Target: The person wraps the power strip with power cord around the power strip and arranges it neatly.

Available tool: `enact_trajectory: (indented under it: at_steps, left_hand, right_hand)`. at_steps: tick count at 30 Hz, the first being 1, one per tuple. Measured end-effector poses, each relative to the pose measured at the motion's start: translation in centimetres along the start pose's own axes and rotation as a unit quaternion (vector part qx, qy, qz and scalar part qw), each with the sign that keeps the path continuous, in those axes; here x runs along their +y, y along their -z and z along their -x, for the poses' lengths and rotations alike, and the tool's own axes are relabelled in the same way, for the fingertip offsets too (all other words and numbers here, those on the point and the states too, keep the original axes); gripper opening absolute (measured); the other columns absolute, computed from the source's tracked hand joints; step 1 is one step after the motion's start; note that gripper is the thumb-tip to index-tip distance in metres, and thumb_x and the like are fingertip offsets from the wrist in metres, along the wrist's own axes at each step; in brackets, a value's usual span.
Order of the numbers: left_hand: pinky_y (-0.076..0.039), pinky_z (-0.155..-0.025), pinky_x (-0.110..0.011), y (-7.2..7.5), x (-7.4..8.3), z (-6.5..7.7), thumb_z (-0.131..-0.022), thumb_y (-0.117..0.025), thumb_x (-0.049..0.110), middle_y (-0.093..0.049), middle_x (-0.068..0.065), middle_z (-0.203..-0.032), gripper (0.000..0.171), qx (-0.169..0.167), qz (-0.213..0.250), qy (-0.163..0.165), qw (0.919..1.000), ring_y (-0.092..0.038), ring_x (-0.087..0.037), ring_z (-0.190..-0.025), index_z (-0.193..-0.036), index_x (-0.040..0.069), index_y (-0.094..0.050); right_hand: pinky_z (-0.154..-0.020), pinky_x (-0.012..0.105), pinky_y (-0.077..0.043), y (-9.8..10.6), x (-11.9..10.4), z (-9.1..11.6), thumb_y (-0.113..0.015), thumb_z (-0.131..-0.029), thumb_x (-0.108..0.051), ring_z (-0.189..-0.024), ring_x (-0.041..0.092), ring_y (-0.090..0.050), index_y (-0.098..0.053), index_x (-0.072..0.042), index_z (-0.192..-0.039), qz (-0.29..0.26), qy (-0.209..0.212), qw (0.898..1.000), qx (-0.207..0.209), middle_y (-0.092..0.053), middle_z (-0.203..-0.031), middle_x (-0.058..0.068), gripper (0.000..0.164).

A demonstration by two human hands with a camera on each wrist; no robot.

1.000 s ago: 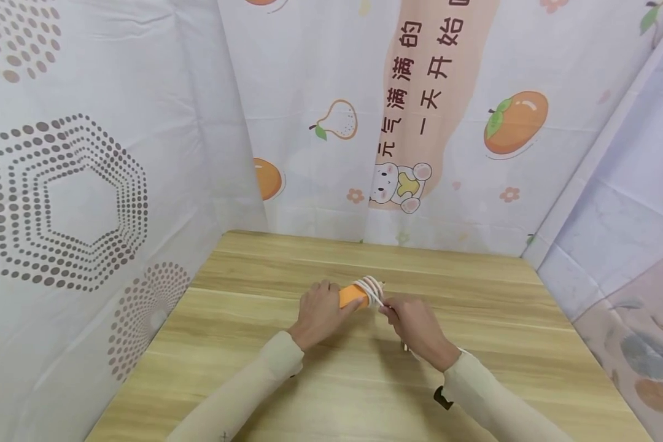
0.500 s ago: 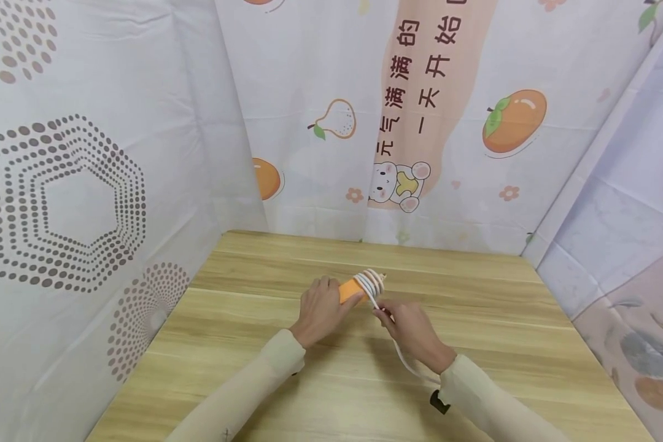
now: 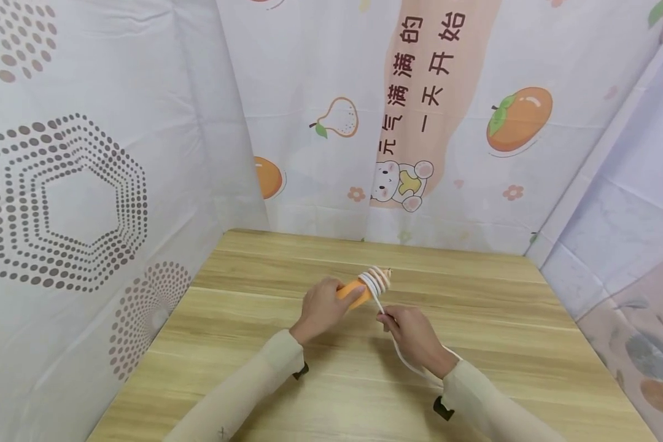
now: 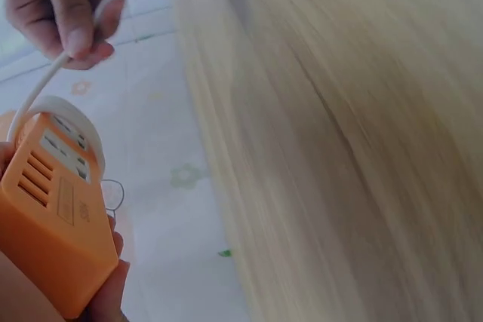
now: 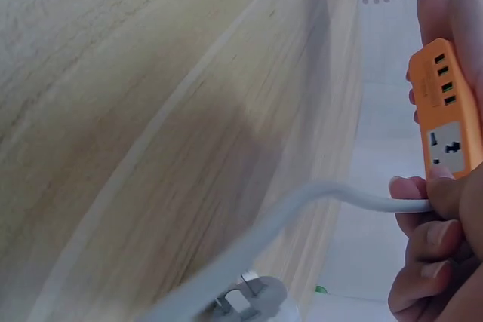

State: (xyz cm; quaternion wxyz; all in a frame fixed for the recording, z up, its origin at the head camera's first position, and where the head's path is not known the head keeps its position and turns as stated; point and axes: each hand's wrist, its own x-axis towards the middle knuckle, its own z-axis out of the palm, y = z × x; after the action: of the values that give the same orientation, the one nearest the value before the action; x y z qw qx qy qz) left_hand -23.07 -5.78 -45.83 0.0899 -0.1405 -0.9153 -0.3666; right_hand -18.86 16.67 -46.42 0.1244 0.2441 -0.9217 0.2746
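Observation:
My left hand (image 3: 321, 309) grips the near end of an orange power strip (image 3: 352, 293), thumb along its side. A white cord (image 3: 374, 279) is wound in several turns around the strip's far end. My right hand (image 3: 417, 334) pinches the cord a short way from the turns, and that stretch runs straight to the strip. Slack cord hangs below the right hand and passes behind the wrist. In the right wrist view, the strip's USB ports (image 5: 445, 81) and a socket (image 5: 447, 147) show, with a plug (image 5: 260, 303) low in the picture beyond the blurred cord.
A wood-grain table (image 3: 309, 393) lies under both hands. Printed white curtains stand behind it (image 3: 320, 209) and along its left side (image 3: 160, 153), with another hanging at the right. A dark band shows at each sleeve's cuff.
The strip's wound end has tilted up and away as the left hand turned. My right hand has drawn the cord slightly down toward me, and slack cord now shows below it.

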Motion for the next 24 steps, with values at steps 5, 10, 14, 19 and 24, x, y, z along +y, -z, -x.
enact_trajectory:
  at_steps: [5,10,14,19,24]
  left_hand:
    - [-0.037,-0.049,-0.027,0.0,0.2,-0.1,-0.096,-0.053,0.071,-0.060,0.002,-0.073,0.066,-0.029,0.079,0.006,0.9964,-0.047,-0.011,-0.053,-0.096,0.008,-0.072]
    - [-0.049,-0.061,-0.030,0.0,0.4,0.0,-0.098,-0.055,0.066,-0.072,-0.001,-0.093,0.065,-0.057,0.113,-0.001,0.9919,-0.060,-0.011,-0.070,-0.108,0.006,-0.076]
    - [-0.046,-0.062,-0.029,0.1,0.1,0.0,-0.097,-0.056,0.067,-0.065,0.007,-0.082,0.059,-0.086,0.127,-0.015,0.9881,-0.055,-0.009,-0.068,-0.101,0.012,-0.076]
    - [-0.037,-0.052,-0.026,0.5,-0.4,-0.3,-0.098,-0.057,0.064,-0.052,0.007,-0.065,0.049,-0.131,0.154,-0.053,0.9779,-0.044,-0.009,-0.055,-0.087,0.018,-0.072]
    - [-0.036,-0.055,-0.025,0.8,-1.0,-0.4,-0.101,-0.059,0.057,-0.047,0.007,-0.066,0.044,-0.171,0.194,-0.072,0.9633,-0.042,-0.008,-0.058,-0.083,0.018,-0.069]
  right_hand:
    - [-0.059,0.026,-0.047,-0.2,0.6,-0.1,-0.071,-0.098,-0.016,-0.064,0.000,-0.054,-0.075,-0.013,-0.089,0.002,-0.004,1.000,0.003,-0.067,-0.073,-0.005,0.010]
    - [-0.062,0.025,-0.049,-0.3,1.3,0.1,-0.071,-0.098,-0.015,-0.068,0.000,-0.059,-0.077,-0.013,-0.093,0.002,-0.002,1.000,-0.014,-0.070,-0.077,-0.009,0.008]
    - [-0.065,0.027,-0.052,-0.2,1.6,0.0,-0.071,-0.097,-0.017,-0.073,0.000,-0.062,-0.077,-0.014,-0.093,0.002,0.022,0.999,-0.028,-0.071,-0.083,-0.011,0.008]
    - [-0.072,0.031,-0.055,0.2,1.9,-0.3,-0.070,-0.097,-0.020,-0.083,0.004,-0.067,-0.077,-0.017,-0.093,0.002,0.073,0.996,-0.043,-0.072,-0.090,-0.013,0.008]
    - [-0.073,0.031,-0.057,0.5,2.4,-0.5,-0.070,-0.097,-0.019,-0.085,0.003,-0.068,-0.077,-0.018,-0.094,-0.022,0.126,0.990,-0.054,-0.072,-0.091,-0.014,0.008]
